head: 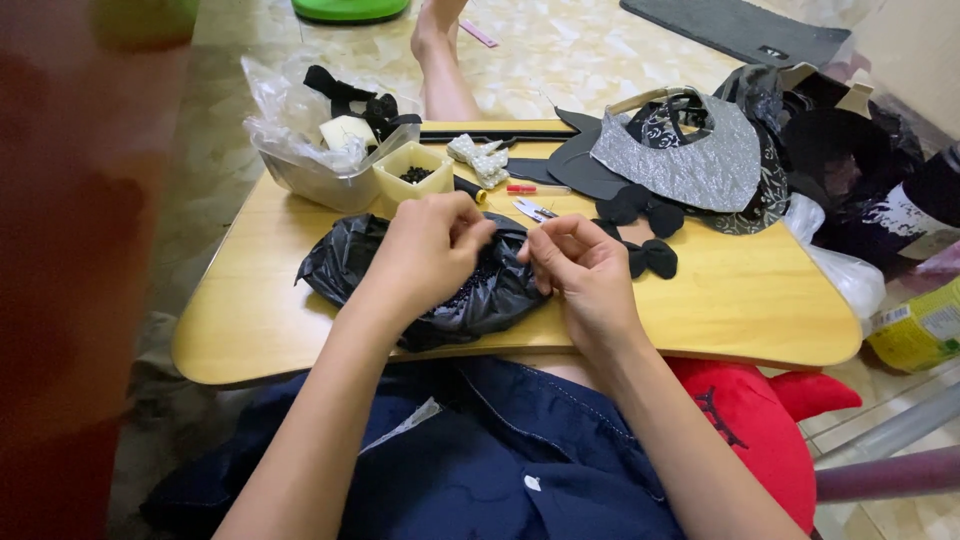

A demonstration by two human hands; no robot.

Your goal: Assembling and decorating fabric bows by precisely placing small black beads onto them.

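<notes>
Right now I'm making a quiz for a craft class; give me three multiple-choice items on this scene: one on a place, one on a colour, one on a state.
1. Where does the black plastic bag lie?
A. on the floor tiles
B. on the wooden lap table
C. inside the clear tub

2. What colour is the cushion by the person's right side?
A. red
B. green
C. white

3. How are the hands placed?
A. both flat on the table
B. both raised in the air
C. left hand pressed on the bag, right hand pinched at its edge

Answers:
1 B: the bag rests on the yellow tabletop, in front of the tub.
2 A: the cushion beside the blue garment is bright red.
3 C: the left fingers dig into the bag, and the right fingertips meet in a pinch.
</notes>
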